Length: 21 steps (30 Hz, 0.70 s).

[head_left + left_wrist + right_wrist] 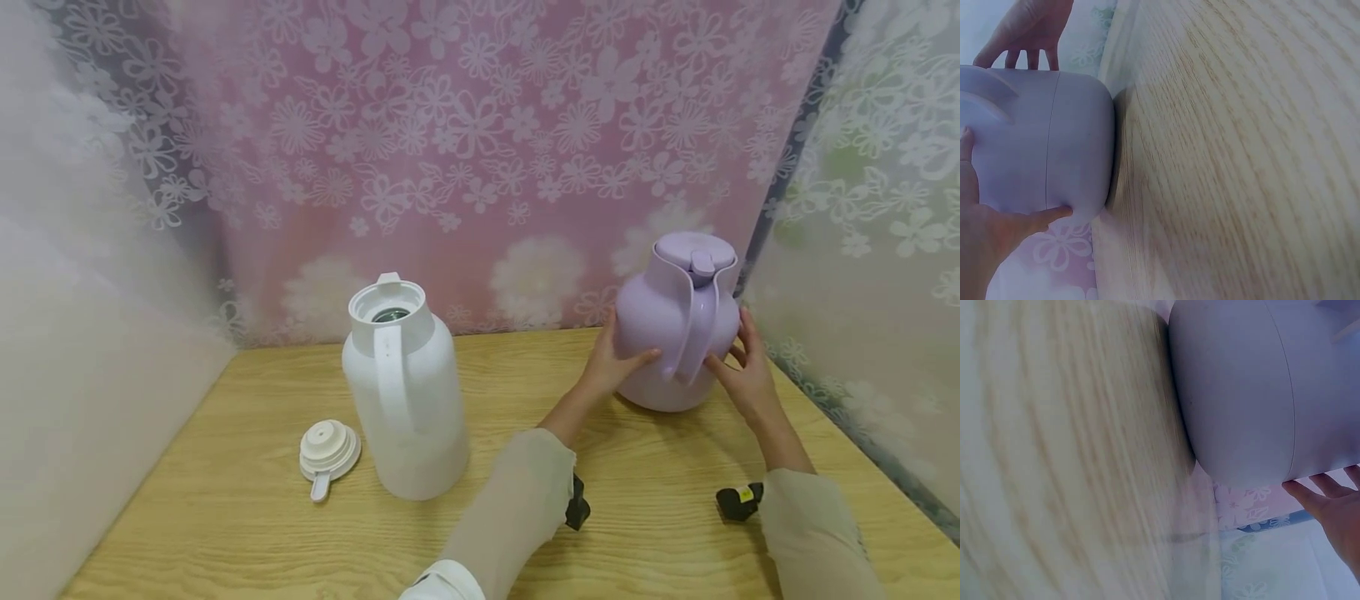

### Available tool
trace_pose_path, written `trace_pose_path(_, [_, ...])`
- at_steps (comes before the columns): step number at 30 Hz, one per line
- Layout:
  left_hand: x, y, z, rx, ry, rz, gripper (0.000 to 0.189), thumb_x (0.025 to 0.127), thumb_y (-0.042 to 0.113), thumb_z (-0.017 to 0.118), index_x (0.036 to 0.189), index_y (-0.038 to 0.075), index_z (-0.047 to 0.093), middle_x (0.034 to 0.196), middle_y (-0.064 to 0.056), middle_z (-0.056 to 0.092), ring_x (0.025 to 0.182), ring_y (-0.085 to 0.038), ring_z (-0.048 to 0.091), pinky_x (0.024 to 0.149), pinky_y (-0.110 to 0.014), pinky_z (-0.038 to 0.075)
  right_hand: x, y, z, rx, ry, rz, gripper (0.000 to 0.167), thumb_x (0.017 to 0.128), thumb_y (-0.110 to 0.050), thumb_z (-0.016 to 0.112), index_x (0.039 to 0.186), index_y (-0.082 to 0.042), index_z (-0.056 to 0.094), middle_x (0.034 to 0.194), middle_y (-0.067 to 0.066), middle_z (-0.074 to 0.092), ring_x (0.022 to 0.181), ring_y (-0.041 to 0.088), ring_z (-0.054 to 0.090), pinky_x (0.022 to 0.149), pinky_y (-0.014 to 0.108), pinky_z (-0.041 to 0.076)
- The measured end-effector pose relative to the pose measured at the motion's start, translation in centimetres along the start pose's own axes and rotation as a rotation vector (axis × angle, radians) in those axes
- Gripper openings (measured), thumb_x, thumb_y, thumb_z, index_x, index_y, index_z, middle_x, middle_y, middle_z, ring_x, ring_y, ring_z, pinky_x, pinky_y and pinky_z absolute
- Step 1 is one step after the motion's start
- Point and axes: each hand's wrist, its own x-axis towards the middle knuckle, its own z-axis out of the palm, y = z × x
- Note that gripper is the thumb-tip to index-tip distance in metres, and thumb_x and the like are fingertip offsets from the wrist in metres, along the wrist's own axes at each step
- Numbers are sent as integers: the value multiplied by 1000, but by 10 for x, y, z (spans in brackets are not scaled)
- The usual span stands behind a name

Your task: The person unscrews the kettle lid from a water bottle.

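A lilac vacuum jug (645,317) stands at the right rear of the table, its lid on and its handle facing me. My left hand (611,362) holds its left side, thumb across the front and the other fingers partly hidden behind the body. On the opposite side my right hand (750,379) grips the jug, thumb beside the lower end of the handle. Fingertips of the right hand (1335,509) touch the jug's side in the right wrist view. In the left wrist view both hands flank the jug body (1079,137), whose base is close to the tabletop.
A white vacuum jug (416,408) stands left of centre with its mouth uncovered. Beside it lies a white stopper lid (328,454). The wooden table (225,517) meets a pink floral curtain (465,167) behind and pale panels at both sides.
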Motion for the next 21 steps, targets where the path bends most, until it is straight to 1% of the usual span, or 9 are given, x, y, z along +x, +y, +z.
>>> trace_pose_path(3, [0, 1, 0, -21, 10, -9, 93, 79, 27, 74, 149, 20, 12, 149, -3, 21, 132, -17, 24, 103, -34, 25, 0, 0, 0, -16, 16, 11, 79, 92, -10, 55, 148, -29, 2, 150, 15, 9, 124, 30, 30, 75, 6, 37])
trace_pose_path(7, [-2, 2, 1, -28, 37, -32, 92, 77, 27, 75, 148, 21, 16, 148, -2, 23, 131, -17, 25, 102, -35, 26, -1, 0, 1, -6, 40, 16, 79, 92, -8, 56, 148, -30, 5, 150, 13, 13, 123, 24, 32, 77, 7, 38])
trace_pose_path(10, [-3, 2, 3, -15, 53, -52, 92, 76, 28, 76, 148, 24, 18, 148, 0, 24, 131, -18, 26, 102, -35, 27, -3, -2, 1, -1, 41, -1, 77, 92, -8, 55, 148, -29, 7, 150, 10, 15, 122, 22, 34, 78, 8, 38])
trace_pose_path(16, [-3, 1, 3, 9, 56, -72, 90, 77, 31, 75, 147, 27, 19, 147, 0, 26, 130, -20, 29, 101, -35, 28, -7, -6, 1, 1, 38, -24, 73, 94, -12, 53, 148, -32, 8, 150, 6, 17, 121, 20, 36, 81, 8, 37])
trace_pose_path(21, [-4, 2, 1, -20, 59, -89, 89, 77, 30, 75, 147, 29, 20, 147, 2, 26, 130, -20, 29, 102, -34, 27, -8, -7, 2, 7, 47, -21, 72, 93, -12, 54, 147, -33, 10, 150, 6, 17, 121, 20, 37, 81, 8, 38])
